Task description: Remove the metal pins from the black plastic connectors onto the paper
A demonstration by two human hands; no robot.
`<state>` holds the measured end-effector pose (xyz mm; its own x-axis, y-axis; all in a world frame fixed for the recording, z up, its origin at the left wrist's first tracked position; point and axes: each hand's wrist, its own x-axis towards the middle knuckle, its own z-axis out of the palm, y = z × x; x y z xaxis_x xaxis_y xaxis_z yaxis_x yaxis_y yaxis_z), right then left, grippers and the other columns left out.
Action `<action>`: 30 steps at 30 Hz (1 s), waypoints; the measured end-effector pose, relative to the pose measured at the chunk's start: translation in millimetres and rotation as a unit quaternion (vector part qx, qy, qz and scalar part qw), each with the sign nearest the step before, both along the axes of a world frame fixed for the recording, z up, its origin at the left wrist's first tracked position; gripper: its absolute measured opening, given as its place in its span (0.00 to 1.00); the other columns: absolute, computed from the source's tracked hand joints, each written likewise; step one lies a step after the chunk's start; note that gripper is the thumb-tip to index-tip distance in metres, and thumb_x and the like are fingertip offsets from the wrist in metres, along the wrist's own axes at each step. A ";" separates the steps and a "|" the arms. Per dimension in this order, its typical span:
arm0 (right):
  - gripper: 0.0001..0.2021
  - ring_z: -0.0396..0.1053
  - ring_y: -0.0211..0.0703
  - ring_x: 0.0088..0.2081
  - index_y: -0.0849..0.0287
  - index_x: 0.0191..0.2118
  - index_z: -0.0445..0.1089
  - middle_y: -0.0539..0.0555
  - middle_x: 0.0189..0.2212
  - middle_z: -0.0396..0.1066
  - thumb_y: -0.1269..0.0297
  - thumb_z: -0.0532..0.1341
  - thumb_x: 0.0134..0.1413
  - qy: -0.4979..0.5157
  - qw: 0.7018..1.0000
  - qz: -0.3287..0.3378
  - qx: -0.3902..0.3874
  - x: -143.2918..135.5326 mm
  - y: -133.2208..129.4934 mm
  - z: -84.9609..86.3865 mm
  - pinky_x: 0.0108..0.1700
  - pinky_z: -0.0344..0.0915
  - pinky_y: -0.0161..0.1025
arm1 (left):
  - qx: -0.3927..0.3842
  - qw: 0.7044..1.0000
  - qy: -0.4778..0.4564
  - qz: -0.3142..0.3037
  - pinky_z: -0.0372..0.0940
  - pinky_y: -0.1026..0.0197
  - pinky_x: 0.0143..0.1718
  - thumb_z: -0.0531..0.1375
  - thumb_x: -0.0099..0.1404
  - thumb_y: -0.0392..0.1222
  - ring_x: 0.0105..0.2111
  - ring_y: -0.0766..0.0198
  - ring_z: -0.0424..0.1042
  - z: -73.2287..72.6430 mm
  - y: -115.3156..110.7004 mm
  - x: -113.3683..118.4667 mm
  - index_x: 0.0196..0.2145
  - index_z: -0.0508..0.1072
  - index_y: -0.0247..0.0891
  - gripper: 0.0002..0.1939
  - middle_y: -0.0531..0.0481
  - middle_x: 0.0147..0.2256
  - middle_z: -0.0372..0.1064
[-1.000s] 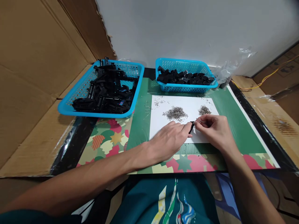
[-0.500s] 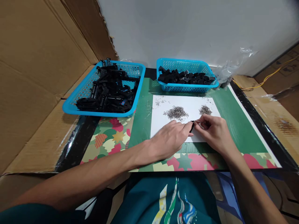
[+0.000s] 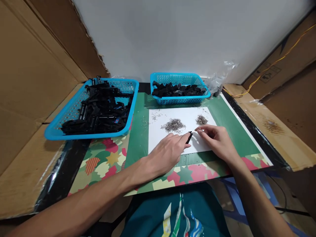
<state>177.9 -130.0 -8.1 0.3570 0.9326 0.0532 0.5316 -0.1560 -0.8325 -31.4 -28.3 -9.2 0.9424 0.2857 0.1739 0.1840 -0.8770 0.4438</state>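
My left hand (image 3: 170,149) rests over the near part of a white sheet (image 3: 154,141). Its thumb and forefinger are closed on a small black plastic part (image 3: 189,137), which sticks up at a tilt. Just right of that part, apart from it, my right hand (image 3: 216,140) has its thumb and forefinger pinched together; whatever is between them is too small to make out. Beyond my hands lie a larger pile of tiny metal pieces (image 3: 173,125) and a smaller metal pile (image 3: 201,120), both on the sheet.
At the left stands a blue basket (image 3: 55,134) heaped with long black plastic parts. Another blue basket (image 3: 181,100), with smaller black parts, stands at the back beside a clear plastic bag (image 3: 219,79). Loose metal bits (image 3: 156,116) lie near the sheet's far left corner. Cardboard (image 3: 29,82) walls the left side.
My right hand has drawn slightly away from the black part, opening a gap. My left hand keeps its hold. The whole view has shifted, with everything appearing further left.
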 end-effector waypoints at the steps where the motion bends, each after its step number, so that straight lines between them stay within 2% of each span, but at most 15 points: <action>1: 0.19 0.59 0.38 0.25 0.61 0.44 0.82 0.50 0.24 0.68 0.50 0.61 0.68 0.020 1.000 -0.011 0.011 0.5 0.5 -0.3 0.27 0.54 0.38 | 0.003 1.000 -0.002 0.000 0.68 0.53 0.44 0.50 0.81 0.37 0.42 0.54 0.79 -0.1 0.2 0.0 0.60 0.65 0.34 0.14 0.43 0.41 0.78; 3: 0.23 0.58 0.38 0.24 0.61 0.47 0.81 0.49 0.24 0.66 0.47 0.58 0.70 0.082 0.996 -0.027 0.038 1.2 1.7 -0.7 0.26 0.55 0.37 | 0.009 1.000 -0.007 -0.002 0.67 0.54 0.44 0.51 0.81 0.37 0.43 0.54 0.78 0.5 0.1 0.2 0.61 0.65 0.34 0.15 0.44 0.41 0.78; 5: 0.26 0.64 0.40 0.26 0.60 0.50 0.81 0.52 0.28 0.69 0.45 0.53 0.72 0.134 0.988 -0.023 0.069 2.3 3.3 0.0 0.27 0.61 0.38 | 0.023 1.000 -0.003 -0.006 0.67 0.54 0.43 0.51 0.81 0.38 0.42 0.54 0.78 1.8 -0.3 0.4 0.61 0.65 0.35 0.15 0.44 0.41 0.77; 8: 0.27 0.71 0.45 0.36 0.59 0.48 0.82 0.56 0.36 0.74 0.43 0.52 0.73 0.095 0.990 -0.014 0.108 4.4 6.7 2.2 0.35 0.68 0.39 | 0.047 0.999 0.007 -0.011 0.67 0.53 0.42 0.50 0.81 0.40 0.42 0.54 0.77 3.6 -1.0 0.4 0.61 0.65 0.34 0.16 0.44 0.42 0.76; 9: 0.28 0.71 0.44 0.36 0.59 0.46 0.83 0.56 0.35 0.74 0.42 0.53 0.72 0.070 0.991 -0.017 0.109 5.1 8.1 2.6 0.35 0.68 0.39 | 0.050 0.999 0.006 -0.011 0.67 0.53 0.42 0.50 0.82 0.41 0.42 0.54 0.76 3.8 -1.1 0.3 0.62 0.65 0.34 0.16 0.44 0.42 0.76; 11: 0.29 0.68 0.41 0.28 0.60 0.41 0.83 0.54 0.28 0.72 0.40 0.55 0.71 0.061 0.993 -0.026 0.093 5.8 11.1 2.2 0.30 0.65 0.38 | 0.052 0.999 0.002 -0.011 0.66 0.53 0.41 0.49 0.82 0.42 0.41 0.54 0.76 3.7 -1.2 0.1 0.62 0.64 0.34 0.17 0.44 0.42 0.75; 13: 0.29 0.66 0.39 0.22 0.61 0.37 0.81 0.53 0.24 0.72 0.38 0.57 0.69 0.108 0.991 -0.019 0.072 5.8 14.0 0.4 0.25 0.63 0.38 | 0.052 0.999 0.003 -0.011 0.65 0.54 0.41 0.49 0.82 0.42 0.40 0.55 0.75 3.0 -1.1 -0.1 0.61 0.65 0.35 0.16 0.45 0.41 0.75; 15: 0.29 0.68 0.39 0.20 0.62 0.34 0.79 0.55 0.23 0.74 0.38 0.60 0.66 0.154 0.986 0.002 0.060 5.5 16.2 -1.9 0.24 0.65 0.39 | 0.052 0.999 0.003 -0.010 0.65 0.54 0.41 0.49 0.82 0.43 0.40 0.55 0.75 2.5 -1.2 -0.2 0.59 0.66 0.36 0.15 0.46 0.40 0.75; 18: 0.25 0.71 0.41 0.21 0.63 0.32 0.78 0.57 0.25 0.77 0.41 0.65 0.63 0.173 0.983 0.015 0.058 5.7 16.4 -3.7 0.26 0.69 0.40 | 0.055 0.998 0.004 -0.008 0.64 0.54 0.42 0.49 0.82 0.43 0.41 0.54 0.75 2.6 -1.7 0.2 0.60 0.66 0.35 0.16 0.45 0.41 0.75; 22: 0.17 0.71 0.40 0.24 0.62 0.34 0.77 0.54 0.26 0.77 0.50 0.72 0.57 0.161 0.985 0.032 0.053 7.0 12.7 -3.9 0.29 0.68 0.39 | 0.057 0.998 0.013 -0.007 0.64 0.54 0.42 0.50 0.82 0.43 0.42 0.54 0.76 2.9 -2.3 0.7 0.61 0.66 0.34 0.16 0.45 0.41 0.75; 25: 0.14 0.70 0.39 0.26 0.61 0.37 0.77 0.53 0.27 0.76 0.53 0.71 0.59 0.140 0.989 0.042 0.032 7.5 10.1 -5.0 0.30 0.65 0.37 | 0.054 0.998 0.007 -0.008 0.64 0.54 0.42 0.51 0.81 0.43 0.41 0.54 0.75 1.5 -2.2 0.6 0.62 0.65 0.34 0.17 0.45 0.41 0.75; 30: 0.14 0.70 0.40 0.30 0.61 0.37 0.78 0.55 0.32 0.77 0.53 0.68 0.63 0.100 0.994 0.045 0.023 6.8 9.1 -7.6 0.30 0.63 0.36 | 0.050 0.999 0.006 -0.006 0.65 0.54 0.42 0.51 0.81 0.44 0.41 0.54 0.75 0.1 -1.8 0.5 0.60 0.66 0.33 0.17 0.45 0.42 0.76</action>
